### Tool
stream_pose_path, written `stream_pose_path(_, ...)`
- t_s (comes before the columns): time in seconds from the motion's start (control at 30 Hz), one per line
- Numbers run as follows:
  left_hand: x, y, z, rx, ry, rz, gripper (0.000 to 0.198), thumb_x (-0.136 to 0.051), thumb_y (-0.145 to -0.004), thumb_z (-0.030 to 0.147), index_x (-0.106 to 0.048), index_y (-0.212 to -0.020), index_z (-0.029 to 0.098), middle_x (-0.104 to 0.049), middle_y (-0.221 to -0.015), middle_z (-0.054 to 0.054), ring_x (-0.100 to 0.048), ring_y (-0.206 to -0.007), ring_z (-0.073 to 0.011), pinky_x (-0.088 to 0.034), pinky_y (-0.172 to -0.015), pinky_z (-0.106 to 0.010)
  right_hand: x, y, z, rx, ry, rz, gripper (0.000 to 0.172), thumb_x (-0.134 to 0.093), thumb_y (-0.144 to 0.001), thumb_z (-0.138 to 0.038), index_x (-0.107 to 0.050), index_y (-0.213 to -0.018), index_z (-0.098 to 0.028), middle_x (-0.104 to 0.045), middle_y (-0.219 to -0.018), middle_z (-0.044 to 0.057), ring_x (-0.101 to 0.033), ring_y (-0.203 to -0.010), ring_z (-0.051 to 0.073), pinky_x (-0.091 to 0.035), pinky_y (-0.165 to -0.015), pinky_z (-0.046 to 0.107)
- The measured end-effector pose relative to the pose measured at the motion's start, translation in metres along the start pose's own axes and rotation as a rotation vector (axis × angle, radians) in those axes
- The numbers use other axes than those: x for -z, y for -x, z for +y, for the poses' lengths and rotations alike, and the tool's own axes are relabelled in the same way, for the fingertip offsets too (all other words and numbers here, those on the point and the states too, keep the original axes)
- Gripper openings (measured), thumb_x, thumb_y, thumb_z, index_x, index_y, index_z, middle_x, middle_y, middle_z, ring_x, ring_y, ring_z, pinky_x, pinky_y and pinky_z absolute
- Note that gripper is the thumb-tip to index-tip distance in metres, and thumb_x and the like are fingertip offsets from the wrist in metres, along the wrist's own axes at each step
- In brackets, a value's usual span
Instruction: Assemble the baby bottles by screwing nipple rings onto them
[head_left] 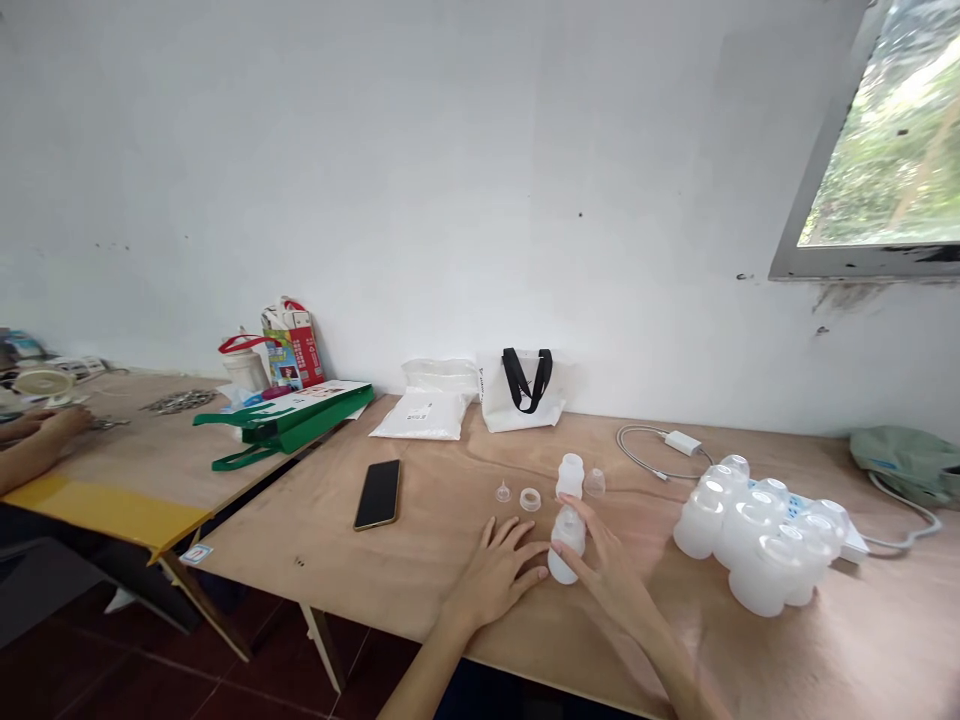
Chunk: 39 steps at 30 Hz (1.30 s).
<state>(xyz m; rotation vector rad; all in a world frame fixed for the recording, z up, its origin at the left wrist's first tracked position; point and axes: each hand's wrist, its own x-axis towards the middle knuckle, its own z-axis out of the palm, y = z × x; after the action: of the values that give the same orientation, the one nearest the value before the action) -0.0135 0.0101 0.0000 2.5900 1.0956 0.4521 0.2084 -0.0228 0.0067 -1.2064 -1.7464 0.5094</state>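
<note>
A translucent white baby bottle [565, 553] stands upright near the table's front, with my right hand [606, 555] closed round its upper part from the right. My left hand [496, 570] lies flat on the table just left of this bottle, fingers spread and holding nothing. Behind it stands an open bottle body [570, 476] with no top. Beside that body are a clear nipple [503, 491], a white collar ring [530, 499] and a clear dome cap [595, 482]. To the right, several capped bottles [763, 535] stand close together.
A black phone [377, 494] lies to the left. Along the wall are a white plastic package [424, 412], a white bag [523, 395] and a white adapter with cable [682, 443]. A green bag [292, 425] straddles the gap towards another table, where a co-worker's hands [64, 425] rest.
</note>
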Motion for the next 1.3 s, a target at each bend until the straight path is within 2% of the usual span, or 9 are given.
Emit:
stream_pose_path(0.17, 0.005, 0.001, 0.004, 0.033, 0.045, -0.009, 0.046, -0.039, -0.107, 0.056, -0.056, -0.147, 0.039, -0.044, -0.163, -0.001, -0.034, -0.153, -0.0279, -0.019, -0.128, -0.062, 0.020, -0.004, -0.004, 0.006, 0.101, 0.037, 0.047, -0.057, -0.099, -0.047, -0.051, -0.143, -0.031, -0.060, -0.147, 0.007, -0.058, -0.135, 0.026, -0.050, -0.110, 0.044)
stream_pose_path(0.33, 0.005, 0.001, 0.005, 0.046, 0.034, -0.002, 0.044, -0.043, -0.107, 0.054, -0.058, -0.145, 0.038, -0.045, -0.162, -0.001, -0.036, -0.153, -0.0266, -0.019, -0.128, -0.061, 0.054, -0.004, -0.003, -0.059, 0.326, 0.074, 0.042, -0.051, -0.100, -0.048, -0.054, -0.140, -0.033, -0.066, -0.137, 0.005, -0.068, -0.113, 0.025, -0.057, -0.090, 0.039)
stream_pose_path(0.43, 0.005, 0.001, 0.005, 0.038, 0.027, 0.019, 0.043, -0.044, -0.107, 0.053, -0.059, -0.144, 0.037, -0.046, -0.161, -0.001, -0.037, -0.152, -0.0263, -0.020, -0.129, -0.059, 0.074, -0.002, -0.001, -0.113, 0.486, 0.110, 0.039, -0.049, -0.100, -0.048, -0.056, -0.135, -0.033, -0.068, -0.128, 0.004, -0.068, -0.104, 0.025, -0.056, -0.084, 0.039)
stream_pose_path(0.77, 0.005, 0.001, 0.005, 0.052, 0.043, 0.002, 0.043, -0.044, -0.107, 0.053, -0.058, -0.145, 0.038, -0.046, -0.162, 0.002, -0.035, -0.153, -0.0250, -0.017, -0.130, -0.058, 0.123, 0.013, 0.007, -0.313, 0.858, 0.223, 0.038, -0.038, -0.095, -0.050, -0.061, -0.121, -0.034, -0.070, -0.116, 0.004, -0.061, -0.118, 0.032, -0.051, -0.072, 0.041)
stream_pose_path(0.97, 0.004, 0.001, 0.004, 0.033, 0.026, 0.020, 0.043, -0.044, -0.107, 0.053, -0.059, -0.144, 0.036, -0.049, -0.159, 0.000, -0.038, -0.151, -0.0253, -0.018, -0.130, -0.056, 0.142, 0.017, 0.029, -0.306, 0.915, 0.316, 0.045, -0.036, -0.091, -0.051, -0.062, -0.121, -0.030, -0.064, -0.121, 0.012, -0.059, -0.119, 0.036, -0.049, -0.065, 0.042)
stream_pose_path(1.07, 0.003, 0.001, 0.004, 0.034, 0.020, 0.027, 0.043, -0.044, -0.107, 0.053, -0.059, -0.145, 0.037, -0.048, -0.160, 0.000, -0.038, -0.151, -0.0258, -0.019, -0.130, -0.057, 0.140, 0.015, 0.023, -0.253, 0.932, 0.389, 0.048, -0.037, -0.092, -0.057, -0.063, -0.121, -0.029, -0.060, -0.124, 0.014, -0.059, -0.114, 0.038, -0.052, -0.067, 0.045)
stream_pose_path(1.17, 0.004, 0.001, 0.004, 0.031, 0.018, 0.031, 0.044, -0.044, -0.107, 0.053, -0.059, -0.144, 0.036, -0.048, -0.160, 0.000, -0.038, -0.151, -0.0262, -0.020, -0.129, -0.057, 0.122, 0.011, 0.005, -0.177, 0.928, 0.470, 0.046, -0.039, -0.095, -0.057, -0.063, -0.121, -0.028, -0.059, -0.123, 0.015, -0.060, -0.110, 0.037, -0.054, -0.080, 0.050)
stream_pose_path(1.23, 0.005, 0.001, 0.005, 0.035, 0.020, 0.023, 0.044, -0.044, -0.107, 0.053, -0.059, -0.144, 0.036, -0.048, -0.160, -0.001, -0.038, -0.151, -0.0264, -0.020, -0.129, -0.058, 0.098, 0.009, -0.002, -0.083, 0.862, 0.379, 0.035, -0.040, -0.098, -0.046, -0.065, -0.117, -0.030, -0.062, -0.125, 0.012, -0.061, -0.112, 0.034, -0.054, -0.082, 0.047)
stream_pose_path(1.3, 0.006, 0.001, 0.007, 0.042, 0.020, 0.014, 0.044, -0.044, -0.107, 0.053, -0.059, -0.145, 0.036, -0.048, -0.160, -0.001, -0.038, -0.151, -0.0266, -0.020, -0.129, -0.058, 0.065, 0.008, -0.001, 0.064, 0.753, 0.169, 0.028, -0.041, -0.098, -0.033, -0.068, -0.107, -0.030, -0.067, -0.121, 0.009, -0.063, -0.110, 0.030, -0.054, -0.085, 0.043)
